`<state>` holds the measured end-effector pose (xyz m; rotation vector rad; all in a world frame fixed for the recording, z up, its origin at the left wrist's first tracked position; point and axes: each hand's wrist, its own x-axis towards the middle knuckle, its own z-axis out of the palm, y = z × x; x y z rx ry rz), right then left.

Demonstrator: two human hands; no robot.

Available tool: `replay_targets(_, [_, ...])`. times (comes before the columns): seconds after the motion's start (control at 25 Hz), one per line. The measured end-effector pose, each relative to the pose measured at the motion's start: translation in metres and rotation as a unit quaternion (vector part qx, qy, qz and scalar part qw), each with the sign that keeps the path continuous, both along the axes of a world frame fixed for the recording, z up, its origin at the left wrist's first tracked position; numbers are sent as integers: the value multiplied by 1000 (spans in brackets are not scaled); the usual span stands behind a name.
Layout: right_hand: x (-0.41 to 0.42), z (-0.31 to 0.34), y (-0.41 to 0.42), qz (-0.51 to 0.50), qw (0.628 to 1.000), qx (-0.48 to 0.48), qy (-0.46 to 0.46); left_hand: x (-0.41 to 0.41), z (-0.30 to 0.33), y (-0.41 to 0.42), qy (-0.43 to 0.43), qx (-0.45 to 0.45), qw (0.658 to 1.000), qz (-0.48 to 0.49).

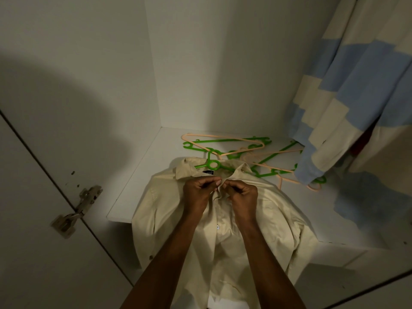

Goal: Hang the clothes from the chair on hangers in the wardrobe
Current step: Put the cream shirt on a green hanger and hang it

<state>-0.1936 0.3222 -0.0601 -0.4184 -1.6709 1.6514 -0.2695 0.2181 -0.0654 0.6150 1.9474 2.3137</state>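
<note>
Both hands' grip pinching shirt collar.

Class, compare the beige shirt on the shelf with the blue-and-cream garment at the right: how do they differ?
The beige shirt is one plain colour; the blue-and-cream garment has blocks of two colours. The beige shirt lies on the wardrobe shelf, draped over its front edge; the blue-and-cream garment hangs from above. The left hand and right hand pinch the beige shirt near its collar; nothing touches the blue-and-cream garment.

Dim, greenish light comes from behind, throwing a broad soft shadow across the white wardrobe side wall. The metal door hinge is blurred, and straight edges bow toward the frame's corners.
</note>
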Motion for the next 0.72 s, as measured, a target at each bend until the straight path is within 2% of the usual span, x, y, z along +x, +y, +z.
replay_targets(0.24, [1,2,0,5,1000,0,14,2,3,-3,-34,11,999,-14])
replay_targets(0.6, [1,3,-3,-3,1000,25,18,2,-1,-2,-5,-6,1000,-17])
replay_targets(0.72, [2,4,-3,18,1000,8,24,0,-2,-4,-2,-9,1000,-14])
